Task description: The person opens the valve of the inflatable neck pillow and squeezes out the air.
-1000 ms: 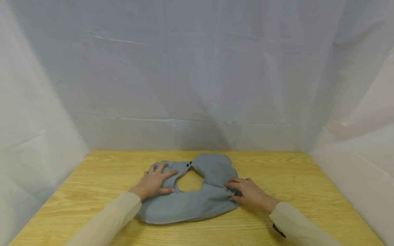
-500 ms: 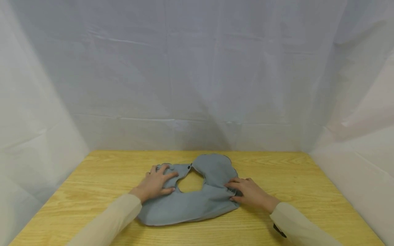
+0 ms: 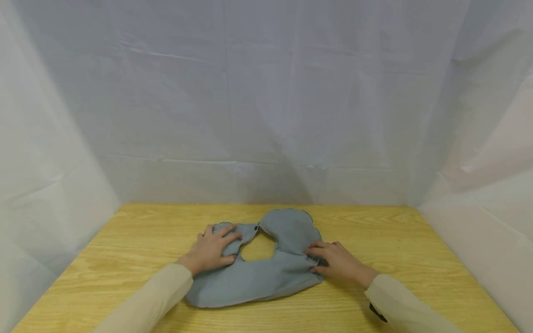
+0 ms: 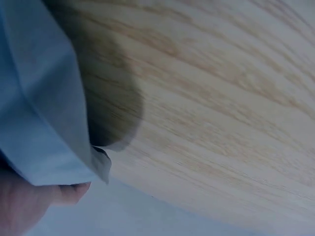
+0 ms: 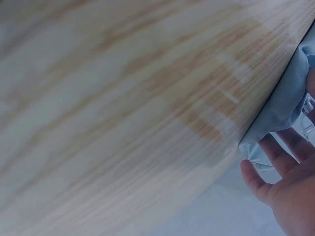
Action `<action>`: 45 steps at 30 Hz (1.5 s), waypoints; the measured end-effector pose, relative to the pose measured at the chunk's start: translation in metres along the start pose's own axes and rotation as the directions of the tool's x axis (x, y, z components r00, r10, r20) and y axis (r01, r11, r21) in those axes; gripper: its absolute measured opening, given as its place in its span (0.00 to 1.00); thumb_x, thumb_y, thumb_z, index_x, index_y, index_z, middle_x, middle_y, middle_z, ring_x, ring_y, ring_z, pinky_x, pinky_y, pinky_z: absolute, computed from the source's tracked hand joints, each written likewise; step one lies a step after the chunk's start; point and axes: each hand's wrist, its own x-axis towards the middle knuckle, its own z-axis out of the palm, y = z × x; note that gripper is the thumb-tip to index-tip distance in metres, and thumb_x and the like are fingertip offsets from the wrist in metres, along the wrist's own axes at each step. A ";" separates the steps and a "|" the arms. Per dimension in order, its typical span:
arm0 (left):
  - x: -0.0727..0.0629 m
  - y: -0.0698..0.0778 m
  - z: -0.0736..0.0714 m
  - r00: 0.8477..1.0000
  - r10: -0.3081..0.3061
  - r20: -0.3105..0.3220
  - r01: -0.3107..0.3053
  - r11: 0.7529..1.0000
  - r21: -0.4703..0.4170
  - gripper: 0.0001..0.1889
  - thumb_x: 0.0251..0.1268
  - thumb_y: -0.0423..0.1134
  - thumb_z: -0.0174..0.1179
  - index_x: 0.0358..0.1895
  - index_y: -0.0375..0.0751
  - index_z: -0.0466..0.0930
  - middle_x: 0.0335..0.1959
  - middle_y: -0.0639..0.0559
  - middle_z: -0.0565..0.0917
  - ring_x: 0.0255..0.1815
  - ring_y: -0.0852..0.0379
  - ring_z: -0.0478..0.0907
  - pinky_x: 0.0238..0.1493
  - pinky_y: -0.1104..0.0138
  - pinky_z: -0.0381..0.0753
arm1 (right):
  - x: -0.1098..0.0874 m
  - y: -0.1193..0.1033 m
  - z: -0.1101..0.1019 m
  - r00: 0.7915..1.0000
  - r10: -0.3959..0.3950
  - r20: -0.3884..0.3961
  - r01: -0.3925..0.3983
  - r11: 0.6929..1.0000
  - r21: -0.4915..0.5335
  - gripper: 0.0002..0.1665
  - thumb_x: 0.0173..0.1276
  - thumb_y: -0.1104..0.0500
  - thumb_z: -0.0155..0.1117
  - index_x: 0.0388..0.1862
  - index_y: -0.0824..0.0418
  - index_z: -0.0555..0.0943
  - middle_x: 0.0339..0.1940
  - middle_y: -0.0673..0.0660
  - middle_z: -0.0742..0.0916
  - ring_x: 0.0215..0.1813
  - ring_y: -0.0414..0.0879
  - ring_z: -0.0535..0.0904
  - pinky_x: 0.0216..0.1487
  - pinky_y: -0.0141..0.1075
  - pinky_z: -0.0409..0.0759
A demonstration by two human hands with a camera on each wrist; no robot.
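A blue-grey U-shaped neck pillow point(image 3: 245, 282), apparently inflatable, lies on the table with its opening towards the back, where dark snaps point(image 3: 256, 227) join its two ends. My left hand point(image 3: 210, 249) rests on its left arm, fingers spread. At the right edge my right hand point(image 3: 337, 261) holds the pillow between thumb and fingers beside a small valve point(image 3: 311, 259). In the right wrist view a clear plastic part point(image 5: 307, 118) shows among those fingers, while the outer finger stands away from the fabric. The left wrist view shows the pillow's edge point(image 4: 44, 113) raised over its shadow.
The wood-grain table point(image 3: 395, 240) extends on both sides of the pillow. White sheeting point(image 3: 266, 115) hangs behind it and along both sides. A dark band point(image 3: 377, 313) shows under the right sleeve.
The pillow's left arm has sunk a little and shifted slightly towards me under my left hand, bringing the snaps closer together. My right hand has stayed in place.
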 end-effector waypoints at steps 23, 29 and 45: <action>-0.009 0.001 -0.006 0.999 0.026 0.039 -0.022 0.994 -0.105 0.27 0.59 0.52 0.57 0.63 0.54 0.67 0.69 0.43 0.59 0.62 0.23 0.56 0.46 0.32 0.64 | -0.002 -0.001 -0.001 1.000 0.002 -0.002 -0.002 1.000 0.007 0.27 0.59 0.48 0.63 0.58 0.53 0.76 0.54 0.53 0.79 0.54 0.51 0.76 0.47 0.52 0.72; -0.020 -0.004 -0.010 0.997 0.070 0.032 -0.064 0.985 -0.162 0.32 0.58 0.61 0.54 0.66 0.57 0.63 0.73 0.46 0.50 0.67 0.25 0.48 0.48 0.30 0.61 | -0.001 -0.002 -0.001 1.000 -0.001 -0.002 0.001 1.000 -0.001 0.27 0.59 0.48 0.64 0.57 0.54 0.76 0.53 0.53 0.79 0.54 0.50 0.77 0.47 0.51 0.72; -0.042 -0.005 0.002 0.993 0.113 -0.015 -0.114 0.985 -0.131 0.52 0.38 0.77 0.53 0.71 0.61 0.51 0.73 0.44 0.46 0.68 0.24 0.39 0.54 0.30 0.54 | -0.001 -0.001 -0.001 1.000 0.008 0.004 -0.008 1.000 0.000 0.28 0.59 0.48 0.63 0.58 0.53 0.75 0.54 0.54 0.79 0.54 0.51 0.76 0.48 0.52 0.72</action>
